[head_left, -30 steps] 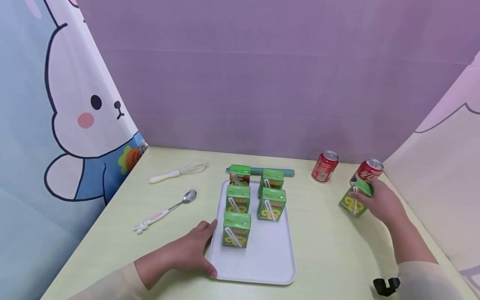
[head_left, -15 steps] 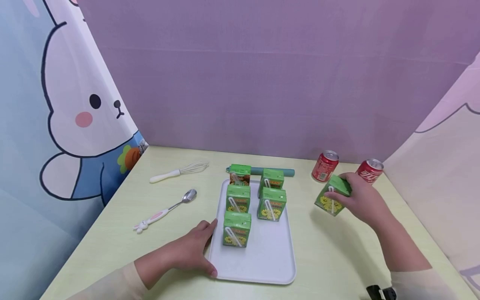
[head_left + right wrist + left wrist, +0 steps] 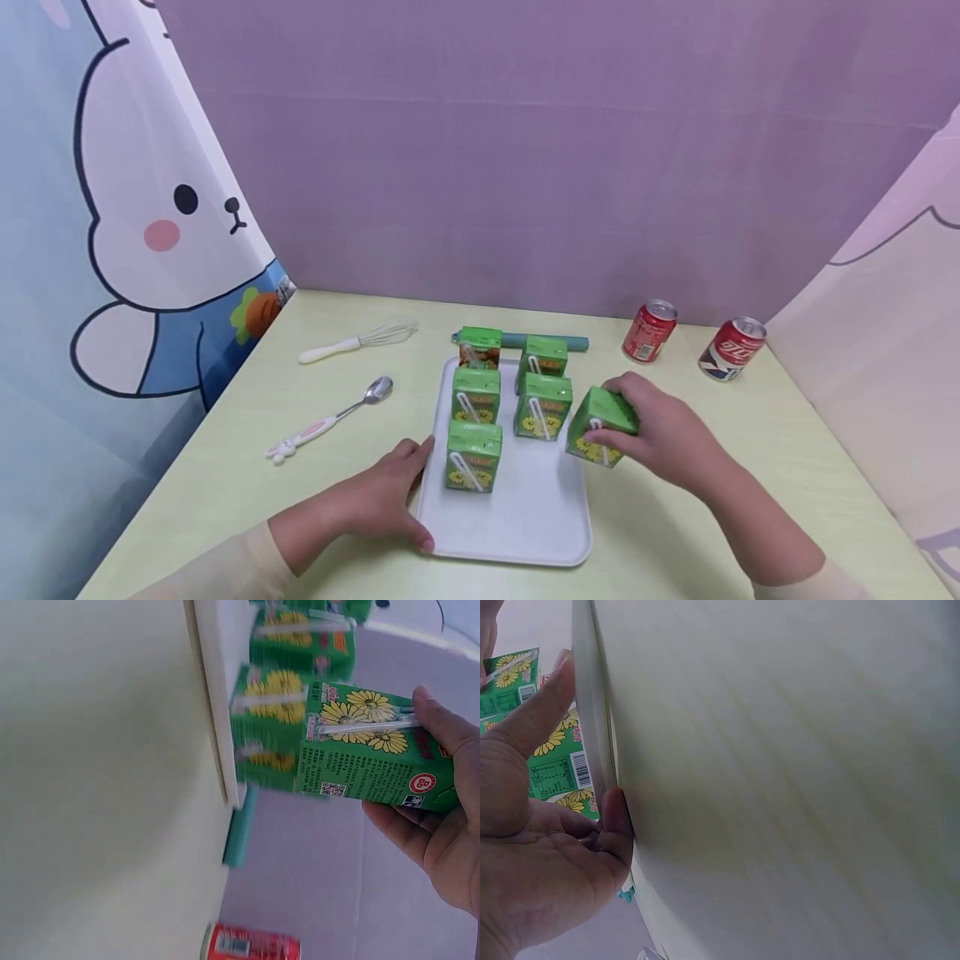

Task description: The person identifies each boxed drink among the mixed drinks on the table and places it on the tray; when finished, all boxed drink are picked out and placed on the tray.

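Note:
My right hand (image 3: 667, 433) grips a green juice box (image 3: 367, 746) with flowers and a straw on its front. The box is tilted, held up beside the right edge of a white tray (image 3: 536, 517). My left hand (image 3: 386, 500) rests against the tray's left edge, thumb and fingers spread apart along it. Several more green juice boxes stand on the tray in two columns; the front one (image 3: 472, 458) is nearest my left hand. In the left wrist view, the left thumb and fingers touch the tray rim (image 3: 592, 697).
Two red soda cans, one upright-looking can (image 3: 650, 332) and another (image 3: 733, 348), stand at the back right. A teal stick (image 3: 551, 342) lies behind the tray. To the left lie a whisk (image 3: 360, 342) and a spoon (image 3: 330, 421) with a rabbit handle.
My right hand has carried the juice box leftward from beside the right can to the tray's right edge, uncovering that can. My left hand has stayed at the tray.

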`<move>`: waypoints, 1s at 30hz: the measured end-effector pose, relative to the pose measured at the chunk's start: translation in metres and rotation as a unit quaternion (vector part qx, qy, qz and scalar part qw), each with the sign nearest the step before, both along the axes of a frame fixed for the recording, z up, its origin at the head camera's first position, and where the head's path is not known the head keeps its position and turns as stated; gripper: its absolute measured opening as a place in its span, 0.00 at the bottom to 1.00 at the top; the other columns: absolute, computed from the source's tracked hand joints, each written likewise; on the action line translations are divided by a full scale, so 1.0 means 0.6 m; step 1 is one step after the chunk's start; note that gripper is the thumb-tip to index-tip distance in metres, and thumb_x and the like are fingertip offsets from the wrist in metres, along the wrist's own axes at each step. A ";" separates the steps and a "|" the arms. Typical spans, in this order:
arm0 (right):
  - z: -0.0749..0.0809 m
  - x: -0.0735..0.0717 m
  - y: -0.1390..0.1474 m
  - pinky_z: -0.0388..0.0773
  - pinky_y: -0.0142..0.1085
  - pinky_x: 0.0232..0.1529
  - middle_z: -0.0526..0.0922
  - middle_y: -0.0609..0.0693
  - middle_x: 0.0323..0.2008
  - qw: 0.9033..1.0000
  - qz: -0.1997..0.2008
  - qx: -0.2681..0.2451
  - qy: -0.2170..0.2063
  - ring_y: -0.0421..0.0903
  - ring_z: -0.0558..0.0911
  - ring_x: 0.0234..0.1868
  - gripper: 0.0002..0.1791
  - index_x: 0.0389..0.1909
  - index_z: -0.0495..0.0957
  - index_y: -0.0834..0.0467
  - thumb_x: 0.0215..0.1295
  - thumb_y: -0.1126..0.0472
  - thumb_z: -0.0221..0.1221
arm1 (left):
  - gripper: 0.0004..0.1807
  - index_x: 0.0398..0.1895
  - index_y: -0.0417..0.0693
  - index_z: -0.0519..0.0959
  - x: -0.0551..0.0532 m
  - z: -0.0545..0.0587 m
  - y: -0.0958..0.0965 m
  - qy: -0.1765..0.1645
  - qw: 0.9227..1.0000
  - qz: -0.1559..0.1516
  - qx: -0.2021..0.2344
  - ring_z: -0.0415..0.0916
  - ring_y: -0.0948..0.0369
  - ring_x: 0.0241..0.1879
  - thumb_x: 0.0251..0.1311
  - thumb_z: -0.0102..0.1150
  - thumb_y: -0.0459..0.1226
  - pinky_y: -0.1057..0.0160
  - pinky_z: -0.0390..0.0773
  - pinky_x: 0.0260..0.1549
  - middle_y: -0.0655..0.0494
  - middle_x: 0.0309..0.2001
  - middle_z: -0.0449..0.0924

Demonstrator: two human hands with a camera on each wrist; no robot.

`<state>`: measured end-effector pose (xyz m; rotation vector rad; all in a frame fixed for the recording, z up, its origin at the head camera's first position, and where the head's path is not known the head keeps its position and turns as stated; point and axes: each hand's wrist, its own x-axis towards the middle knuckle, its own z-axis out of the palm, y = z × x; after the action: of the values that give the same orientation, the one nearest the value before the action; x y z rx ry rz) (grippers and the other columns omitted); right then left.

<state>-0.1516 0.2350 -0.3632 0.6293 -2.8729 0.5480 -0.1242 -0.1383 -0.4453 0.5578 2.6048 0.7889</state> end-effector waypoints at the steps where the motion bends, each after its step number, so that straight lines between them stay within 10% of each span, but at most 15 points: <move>1: -0.004 0.003 -0.007 0.68 0.31 0.27 0.75 0.40 0.36 1.000 0.008 -0.001 0.003 0.38 0.70 0.29 0.36 0.52 0.73 0.50 0.51 0.29 0.63 | 0.75 0.77 0.38 0.48 0.000 0.000 0.000 0.001 1.000 0.000 0.001 0.65 0.56 0.60 0.27 0.80 0.60 0.49 0.67 0.63 0.50 0.62 0.63; 30: -0.083 0.015 -0.103 0.70 0.32 0.33 0.72 0.35 0.40 0.997 0.055 0.011 -0.045 0.36 0.70 0.33 0.33 0.55 0.72 0.49 0.52 0.39 0.69 | 0.75 0.77 0.37 0.48 0.001 -0.001 0.002 0.004 1.000 -0.005 0.002 0.65 0.56 0.59 0.27 0.80 0.60 0.49 0.68 0.62 0.49 0.61 0.63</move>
<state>-0.1425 0.1732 -0.4129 0.7912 -2.9459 0.5743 -0.1239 -0.1371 -0.4458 0.5764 2.6059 0.7915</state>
